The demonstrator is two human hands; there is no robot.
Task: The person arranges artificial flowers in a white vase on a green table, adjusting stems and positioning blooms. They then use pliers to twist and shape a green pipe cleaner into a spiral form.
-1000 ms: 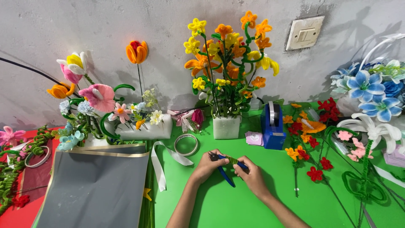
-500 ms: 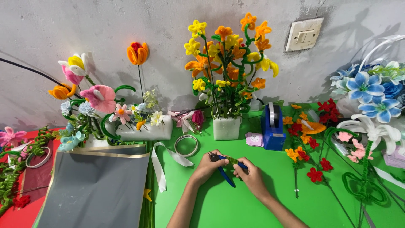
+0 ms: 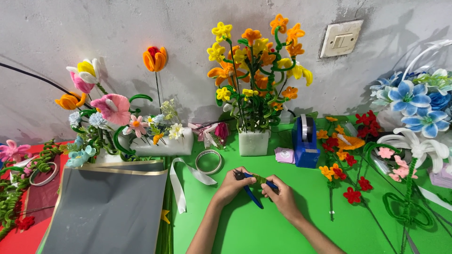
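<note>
- The left hand (image 3: 231,186) and the right hand (image 3: 278,194) meet over the green table (image 3: 245,230), near the middle of the scene, fingers curled narrow.
- Between them sits a small green pipe-cleaner coil (image 3: 258,178), pinched at both ends by the fingertips; blue-handled pliers (image 3: 252,195) slant out below, and I cannot tell which hand carries their grip.
- The step in hand looks like winding or tightening the green wire into a stem piece.
- The next move likely calls for a steady pinch on the coil while the pliers bite its free end, so the turns stay tight.
- Farther back stand a white block of yellow and orange flowers (image 3: 254,141) and a blue tape dispenser (image 3: 305,143) to its right.
- A roll of clear tape (image 3: 209,161) lies just left of the hands; a grey sheet (image 3: 106,207) covers the near left.
</note>
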